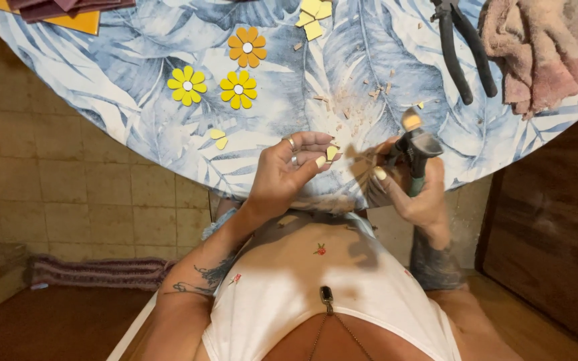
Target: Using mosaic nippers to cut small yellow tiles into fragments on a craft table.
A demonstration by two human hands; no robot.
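So, looking down from the head view: the left hand (289, 170) is curled with its fingertips pinching a small yellow petal-shaped tile piece (332, 152), held just above the near edge of the round table with a blue-and-white leaf-print cloth (135, 87). The right hand (417, 194) is wrapped tight around the handles of a pair of dark nippers with teal grips (415, 150), and the tool's head sits right beside the yellow piece. Can't tell if the nipper wheels actually touch the tile, it's a bit blurry there.

On the cloth further out there are three finished mosaic flowers with white centres: two yellow ones (187, 86) (238, 89) side by side and an orange one (247, 47) just beyond them. Two loose yellow petals (219, 138) lie nearer the edge. A little heap of pale yellow cut pieces (314, 16) sits at the far side, with small chips and crumbs (376, 90) scattered around the middle. Off to the right, black-handled pliers (461, 47) lie next to a crumpled pinkish towel (543, 47).
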